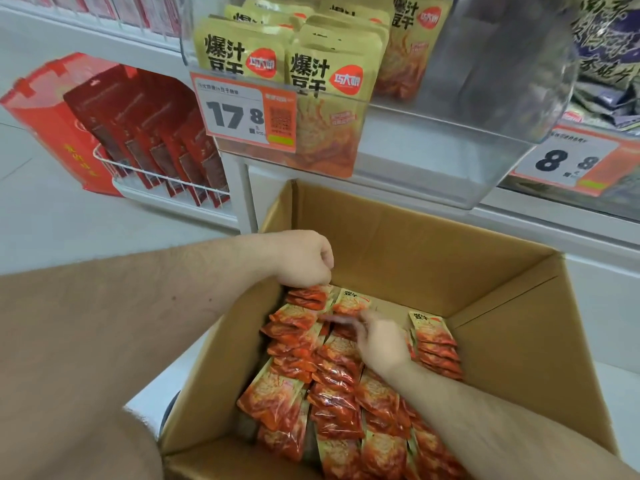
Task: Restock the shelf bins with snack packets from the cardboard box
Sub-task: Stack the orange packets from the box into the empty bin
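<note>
Cardboard box (398,237) wall under my left hand (304,259), whose fingers are curled down at the rim's far-left corner, seemingly pinching the top of the end packet; I cannot tell for sure. Rightward, the snack packets (332,372) stand in rows running away from me. My right hand (379,341) rests on them, fingers loosely spread, pointing left toward that corner. The shelf bin (346,98) hangs directly above.

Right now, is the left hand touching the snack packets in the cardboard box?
Touching. The head view shows the left hand curled at the cardboard box edge, its fingers closed on the top edge of the snack packets.
</note>
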{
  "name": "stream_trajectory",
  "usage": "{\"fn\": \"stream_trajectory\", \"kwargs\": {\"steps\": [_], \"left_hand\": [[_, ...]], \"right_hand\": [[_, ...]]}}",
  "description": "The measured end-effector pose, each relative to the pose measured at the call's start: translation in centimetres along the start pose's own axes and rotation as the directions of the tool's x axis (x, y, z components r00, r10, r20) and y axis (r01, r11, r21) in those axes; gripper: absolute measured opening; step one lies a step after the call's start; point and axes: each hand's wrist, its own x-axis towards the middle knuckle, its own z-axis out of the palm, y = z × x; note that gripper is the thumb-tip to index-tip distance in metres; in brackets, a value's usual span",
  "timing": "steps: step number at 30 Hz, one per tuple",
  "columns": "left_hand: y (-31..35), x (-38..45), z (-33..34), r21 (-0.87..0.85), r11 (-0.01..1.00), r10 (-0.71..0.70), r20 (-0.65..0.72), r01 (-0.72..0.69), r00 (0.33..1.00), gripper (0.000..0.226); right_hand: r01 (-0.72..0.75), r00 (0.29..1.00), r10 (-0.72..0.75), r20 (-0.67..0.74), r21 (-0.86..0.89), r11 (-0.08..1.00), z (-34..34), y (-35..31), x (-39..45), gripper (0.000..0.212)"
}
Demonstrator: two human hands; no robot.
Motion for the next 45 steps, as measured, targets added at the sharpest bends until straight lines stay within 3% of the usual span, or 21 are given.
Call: {"fn": "stream_trajectory", "kwargs": {"steps": [2,4,7,9,11,13,14,16,17,19,24,29,33,36,38,41,43,45], "left_hand": [[-0.1,-0.3,0.5,-0.295,0.945,-0.132,0.049,0.141,0.99,0.03],[-0.1,-0.5,0.9,-0.532,0.79,-0.25,0.173,0.304,0.953,0.047],[0.1,-0.4,1.0,-0.775,0.446,-0.283,0.352,0.447,0.892,0.069],[0.7,-0.2,1.1,-0.83,0.336,-0.23,0.387,0.446,0.893,0.059],[1.2,0.1,1.3,-0.845,0.353,-0.22,0.342,0.401,0.914,0.038],[1.4,0.3,1.6,-0.816,0.437,-0.267,0.284,0.379,0.921,0.042],[1.5,0.2,1.7,-0.791,0.496,-0.272,0.251,0.359,0.929,0.042],[1.6,0.1,1.7,-0.752,0.59,-0.262,0.165,0.293,0.951,0.03],[1.5,0.2,1.9,-0.735,0.624,-0.252,0.133,0.266,0.959,0.025],[1.1,0.3,2.1,-0.7,0.675,-0.236,0.094,0.233,0.967,0.022],[0.4,0.6,2.2,-0.705,0.676,-0.215,0.089,0.214,0.973,0.025],[-0.3,1.4,2.1,-0.711,0.667,-0.219,0.1,0.224,0.971,0.024],[-0.5,1.9,2.2,-0.676,0.692,-0.221,0.135,0.252,0.966,0.028],[-0.5,1.7,1.8,-0.681,0.677,-0.229,0.164,0.278,0.96,0.032],[-0.4,1.4,1.3,-0.727,0.626,-0.218,0.184,0.282,0.959,0.031],[-0.7,0.6,0.8,-0.812,0.505,-0.226,0.205,0.294,0.952,0.031],[-0.8,0.0,0.5,-0.854,0.431,-0.21,0.218,0.29,0.953,0.037],[-0.7,-0.7,0.2,-0.877,0.385,-0.193,0.228,0.288,0.954,0.039]], "right_hand": [[-0.072,0.977,0.102,-0.189,0.161,0.984,-1.8,-0.8,0.0,0.015],[-0.034,0.951,0.11,-0.289,0.256,0.966,-4.0,-1.8,-0.7,0.014],[0.178,0.92,-0.026,-0.391,0.356,0.917,-7.2,-4.1,-3.0,0.009],[0.359,0.88,-0.173,-0.442,0.381,0.852,-8.7,-5.6,-4.4,0.014],[0.472,0.852,-0.311,-0.421,0.363,0.803,-9.4,-5.9,-4.8,0.022],[0.422,0.894,-0.33,-0.304,0.321,0.848,-9.4,-4.5,-3.9,0.039],[0.319,0.937,-0.257,-0.235,0.28,0.906,-9.2,-3.2,-3.3,0.046],[0.028,0.992,-0.012,-0.124,0.126,0.992,-8.5,0.4,-1.8,0.038],[-0.1,0.992,0.103,-0.075,0.035,0.994,-8.0,2.1,-1.3,0.032],[-0.224,0.974,0.228,0.016,-0.135,0.965,-6.8,5.0,-1.1,0.025],[-0.113,0.956,0.238,0.173,-0.532,0.839,-3.1,8.2,-1.2,0.039],[-0.012,0.965,0.174,0.195,-0.632,0.775,-1.1,9.5,-0.1,0.038],[-0.034,0.994,0.086,0.074,-0.532,0.846,-1.4,9.2,0.2,0.023],[-0.201,0.968,0.177,-0.178,-0.129,0.971,-3.0,7.0,0.1,0.007],[-0.248,0.921,0.288,-0.264,0.175,0.953,-4.5,4.6,-0.3,0.006],[-0.041,0.908,0.188,-0.373,0.37,0.928,-6.5,1.3,-1.3,0.006],[0.153,0.897,0.014,-0.442,0.339,0.928,-8.0,-0.9,-2.6,0.016],[0.339,0.839,-0.167,-0.517,0.258,0.905,-9.6,-3.0,-4.1,0.025]]}}
